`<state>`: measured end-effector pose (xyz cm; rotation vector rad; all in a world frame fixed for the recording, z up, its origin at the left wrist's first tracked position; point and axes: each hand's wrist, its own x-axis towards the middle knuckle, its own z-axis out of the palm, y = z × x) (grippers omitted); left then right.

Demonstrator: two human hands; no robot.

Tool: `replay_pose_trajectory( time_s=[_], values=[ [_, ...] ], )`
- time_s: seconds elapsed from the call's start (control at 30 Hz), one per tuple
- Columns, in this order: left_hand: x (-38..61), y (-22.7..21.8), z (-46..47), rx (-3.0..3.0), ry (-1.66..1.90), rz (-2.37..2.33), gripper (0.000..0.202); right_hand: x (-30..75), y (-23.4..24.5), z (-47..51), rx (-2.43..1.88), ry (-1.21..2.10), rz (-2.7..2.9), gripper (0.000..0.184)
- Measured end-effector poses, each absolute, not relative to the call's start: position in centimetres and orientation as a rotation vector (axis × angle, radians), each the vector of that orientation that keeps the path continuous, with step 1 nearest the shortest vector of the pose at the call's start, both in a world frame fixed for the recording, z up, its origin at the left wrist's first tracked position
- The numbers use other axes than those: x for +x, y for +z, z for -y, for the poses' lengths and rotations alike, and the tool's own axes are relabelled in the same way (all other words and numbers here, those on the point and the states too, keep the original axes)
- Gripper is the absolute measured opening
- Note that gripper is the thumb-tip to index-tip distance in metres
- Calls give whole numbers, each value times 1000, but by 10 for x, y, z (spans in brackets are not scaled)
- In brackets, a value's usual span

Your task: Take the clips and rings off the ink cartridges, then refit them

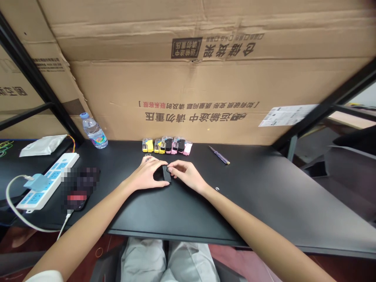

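Observation:
Between the thumb and forefinger of my left hand (145, 175) is a small black rectangular case (167, 176), gripped at its top and bottom ends just above the desk. My right hand (189, 175) pinches at the case's upper right side, where a small dark round part shows near the fingertips. Just beyond my hands lie small gadgets with clear fronts in a row: yellow ones (149, 146) at the left, black ones (168, 145) in the middle, and a pink one (188, 149) at the right. Another small clear item is partly hidden behind my left fingers.
A screwdriver (219, 155) lies to the right, with a tiny white scrap (217, 188) nearer me. At the left are a water bottle (94, 132), a power strip (44, 188), a phone (80, 190) on a cable and a white packet (43, 145). A cardboard wall (117, 86) backs the desk.

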<state>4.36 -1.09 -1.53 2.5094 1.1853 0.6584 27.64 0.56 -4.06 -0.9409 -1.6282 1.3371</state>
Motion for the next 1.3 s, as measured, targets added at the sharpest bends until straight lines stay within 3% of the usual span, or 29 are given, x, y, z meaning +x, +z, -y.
replay_pose_trajectory(
  time_s=[0.47,0.67,0.87,1.17,1.3],
  values=[
    [46,-12,12,2519,663,-1165,67,272,-42,-3,-946,1372,1535,36],
    [43,-13,10,2476,671,-1199,64,281,-42,-5,-974,978,1787,18],
    [40,-19,11,2223,756,-1302,69,289,-43,-4,-829,759,2058,40],
    [41,-11,7,2114,763,-1100,38,293,-37,-5,-793,690,2116,31],
    [41,-7,10,2199,816,-1185,38,291,-35,-4,-861,657,2089,25]
  ],
)
